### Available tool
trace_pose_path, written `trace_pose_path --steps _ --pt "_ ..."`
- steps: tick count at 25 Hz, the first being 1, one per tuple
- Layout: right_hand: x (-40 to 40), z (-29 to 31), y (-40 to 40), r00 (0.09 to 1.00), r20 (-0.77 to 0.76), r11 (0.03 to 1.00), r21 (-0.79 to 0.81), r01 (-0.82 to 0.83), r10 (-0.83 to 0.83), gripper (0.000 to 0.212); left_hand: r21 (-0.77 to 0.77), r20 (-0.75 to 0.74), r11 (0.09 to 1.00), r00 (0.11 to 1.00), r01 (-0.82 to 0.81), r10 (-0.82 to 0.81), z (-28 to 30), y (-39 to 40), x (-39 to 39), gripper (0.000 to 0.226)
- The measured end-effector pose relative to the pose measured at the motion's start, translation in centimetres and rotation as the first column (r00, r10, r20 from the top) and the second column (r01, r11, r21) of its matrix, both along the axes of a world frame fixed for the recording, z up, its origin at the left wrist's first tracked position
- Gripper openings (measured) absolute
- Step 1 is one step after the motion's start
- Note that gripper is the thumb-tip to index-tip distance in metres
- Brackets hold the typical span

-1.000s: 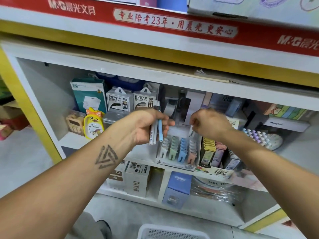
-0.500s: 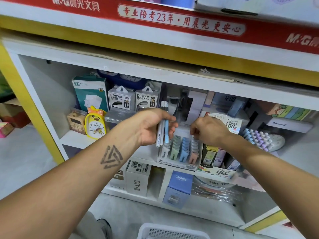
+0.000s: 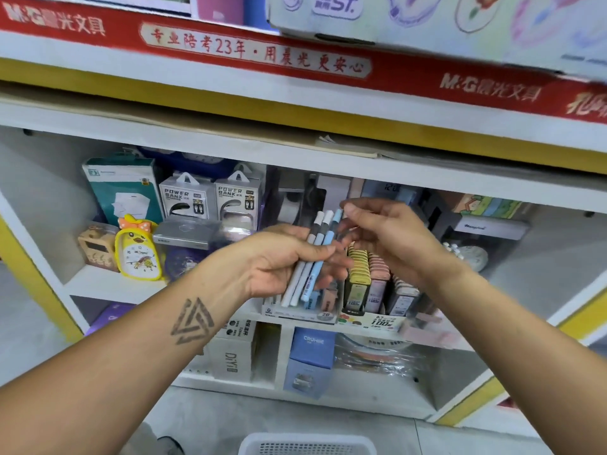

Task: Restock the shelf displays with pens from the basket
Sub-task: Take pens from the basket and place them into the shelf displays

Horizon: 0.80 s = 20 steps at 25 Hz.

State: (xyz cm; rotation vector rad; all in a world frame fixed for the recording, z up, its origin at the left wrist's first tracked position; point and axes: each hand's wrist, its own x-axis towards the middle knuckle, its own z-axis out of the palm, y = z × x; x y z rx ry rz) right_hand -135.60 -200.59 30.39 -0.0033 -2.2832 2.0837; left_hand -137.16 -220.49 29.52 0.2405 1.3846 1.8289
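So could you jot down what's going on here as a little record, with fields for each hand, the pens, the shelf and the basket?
left hand: holds three pens in a bunch
pens: two white, one light blue, tilted, tops up and to the right
right hand: fingertips at the top of the blue pen
shelf: display boxes of small packs behind the hands, yellow clock at left
basket: white, at the bottom edge, contents not visible

basket [image 3: 307,447] cut off by bottom edge, display box [image 3: 300,311] half hidden behind left hand [image 3: 282,261] and pens [image 3: 312,257] (their print unreadable), top carton [image 3: 427,24] blurred
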Motion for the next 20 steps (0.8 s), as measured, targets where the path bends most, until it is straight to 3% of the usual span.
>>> trace_pose_path --steps 5,9,12,15,17,20 --pt "3.4 0.1 4.1 0.996 -0.001 0.991 -0.098 0.094 -0.095 0.012 0.029 0.024 0.985 0.985 0.172 -0.172 -0.6 4.7 1.5 0.032" --pt "5.4 0.9 9.4 0.938 -0.148 0.95 -0.07 0.306 -0.313 0.009 -0.025 0.007 0.998 0.999 0.053 -0.053 -1.0 8.0 1.5 0.033" --pt "6.6 1.3 12.3 0.889 -0.267 0.908 0.093 0.408 -0.372 0.01 -0.143 -0.059 0.988 0.997 -0.049 0.041 -1.3 9.5 1.5 0.032" --pt "7.2 1.1 13.2 0.868 -0.339 0.885 0.167 0.434 -0.362 0.013 -0.155 -0.019 0.988 1.0 -0.028 0.025 -1.3 10.5 1.4 0.041" --pt "7.5 0.5 13.2 0.87 -0.389 0.864 0.271 0.424 -0.304 0.013 -0.109 0.016 0.994 1.0 -0.005 0.007 -1.4 11.1 1.6 0.028" --pt "7.9 -1.3 12.8 0.91 -0.373 0.757 0.539 0.37 -0.179 0.013 -0.071 0.024 0.997 0.999 -0.034 0.036 -2.0 11.4 1.6 0.011"
